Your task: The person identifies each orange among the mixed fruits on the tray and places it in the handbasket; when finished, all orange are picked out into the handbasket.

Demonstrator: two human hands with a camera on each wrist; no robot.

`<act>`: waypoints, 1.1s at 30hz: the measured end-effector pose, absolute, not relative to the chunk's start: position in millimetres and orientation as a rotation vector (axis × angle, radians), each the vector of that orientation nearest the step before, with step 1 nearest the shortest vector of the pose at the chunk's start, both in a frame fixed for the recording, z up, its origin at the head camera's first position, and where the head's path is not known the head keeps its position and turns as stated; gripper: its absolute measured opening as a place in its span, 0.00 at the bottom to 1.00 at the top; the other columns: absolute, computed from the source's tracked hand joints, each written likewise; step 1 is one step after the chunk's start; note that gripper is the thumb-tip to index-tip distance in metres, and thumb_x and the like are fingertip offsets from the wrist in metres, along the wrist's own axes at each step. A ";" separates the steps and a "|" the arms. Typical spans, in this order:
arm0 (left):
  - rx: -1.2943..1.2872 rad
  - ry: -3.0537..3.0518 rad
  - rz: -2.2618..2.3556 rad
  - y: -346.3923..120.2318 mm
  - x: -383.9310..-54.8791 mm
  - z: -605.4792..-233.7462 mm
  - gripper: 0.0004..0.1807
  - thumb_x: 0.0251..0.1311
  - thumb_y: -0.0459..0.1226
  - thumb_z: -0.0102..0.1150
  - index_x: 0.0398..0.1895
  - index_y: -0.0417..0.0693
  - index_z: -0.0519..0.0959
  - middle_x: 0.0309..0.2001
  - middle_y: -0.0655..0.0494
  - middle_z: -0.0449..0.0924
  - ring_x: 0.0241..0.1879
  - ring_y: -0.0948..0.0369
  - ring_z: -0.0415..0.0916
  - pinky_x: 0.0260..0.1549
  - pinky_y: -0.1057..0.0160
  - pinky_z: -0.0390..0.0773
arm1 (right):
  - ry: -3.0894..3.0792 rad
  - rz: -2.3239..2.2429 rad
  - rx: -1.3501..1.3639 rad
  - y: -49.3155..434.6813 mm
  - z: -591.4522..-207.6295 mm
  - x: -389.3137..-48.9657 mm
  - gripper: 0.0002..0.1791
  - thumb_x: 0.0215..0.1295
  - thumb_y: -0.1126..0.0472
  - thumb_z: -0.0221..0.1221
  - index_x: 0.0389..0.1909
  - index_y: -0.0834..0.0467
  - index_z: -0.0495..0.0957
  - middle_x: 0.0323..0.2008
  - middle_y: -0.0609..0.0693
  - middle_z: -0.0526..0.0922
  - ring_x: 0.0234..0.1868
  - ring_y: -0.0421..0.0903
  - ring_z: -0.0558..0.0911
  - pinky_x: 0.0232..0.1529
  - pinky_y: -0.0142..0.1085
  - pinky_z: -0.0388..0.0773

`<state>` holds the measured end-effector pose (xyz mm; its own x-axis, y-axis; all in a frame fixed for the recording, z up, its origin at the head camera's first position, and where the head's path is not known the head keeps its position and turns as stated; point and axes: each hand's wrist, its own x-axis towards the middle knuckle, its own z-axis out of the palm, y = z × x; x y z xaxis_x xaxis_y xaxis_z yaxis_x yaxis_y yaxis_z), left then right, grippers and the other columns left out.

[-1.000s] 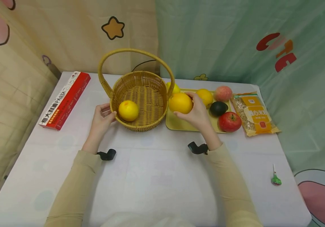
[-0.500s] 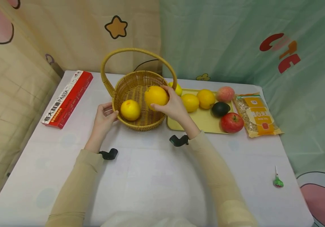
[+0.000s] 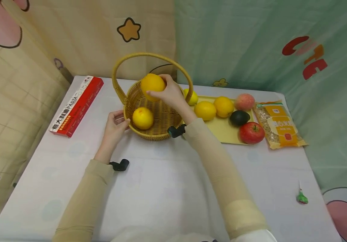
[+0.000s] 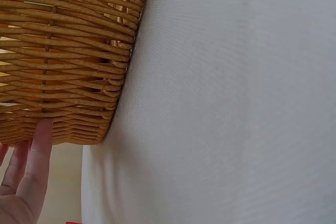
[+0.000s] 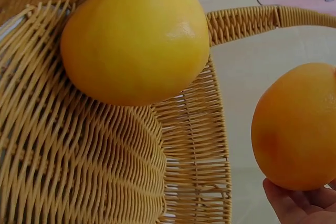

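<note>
Red box reading "PASTA"; I raise a fruit at the wicker basket's far side.
Smooth, round and yellow-orange, it's clasped in my right hand; my left hand grips the basket.

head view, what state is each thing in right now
basket: upright, gripped by the left hand
lower fruit: resting inside the basket
raised fruit: held up in the right hand
tray: flat, bearing several fruits
pasta box: lying flat, looks closed
packet: lying flat, looks full
lollipop: lying on its side
</note>
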<state>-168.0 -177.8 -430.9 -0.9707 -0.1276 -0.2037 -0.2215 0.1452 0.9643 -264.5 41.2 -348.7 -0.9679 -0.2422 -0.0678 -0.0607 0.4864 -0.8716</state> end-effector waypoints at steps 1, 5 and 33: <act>-0.358 2.315 1.978 -178.2 -168.4 -431.2 0.30 0.70 0.34 0.52 0.71 0.41 0.54 0.70 0.43 0.61 0.67 0.51 0.67 0.50 0.70 0.82 | 2.530 -1.500 -0.258 38.3 -349.9 -267.9 0.47 0.54 0.42 0.69 0.71 0.51 0.59 0.65 0.49 0.71 0.57 0.44 0.76 0.58 0.36 0.78; -0.350 2.304 1.988 -178.0 -169.8 -432.4 0.30 0.70 0.34 0.52 0.71 0.41 0.55 0.69 0.42 0.61 0.66 0.51 0.67 0.49 0.70 0.83 | 2.467 -1.547 -0.240 31.3 -357.0 -276.5 0.46 0.55 0.45 0.70 0.71 0.54 0.59 0.65 0.51 0.70 0.59 0.45 0.75 0.60 0.36 0.77; -0.345 2.334 1.964 -178.2 -168.3 -435.5 0.30 0.70 0.34 0.52 0.71 0.42 0.55 0.70 0.43 0.61 0.66 0.51 0.68 0.54 0.63 0.82 | 2.411 -1.278 -0.263 5.8 -397.9 -296.7 0.40 0.58 0.53 0.68 0.69 0.53 0.62 0.65 0.53 0.70 0.62 0.49 0.72 0.65 0.42 0.72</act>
<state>-168.3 -178.2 -435.5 -0.9722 -0.1245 -0.1983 -0.2166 0.1572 0.9635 -296.7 5.8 -397.9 -0.9034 -0.3435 -0.2568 0.0197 0.5648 -0.8250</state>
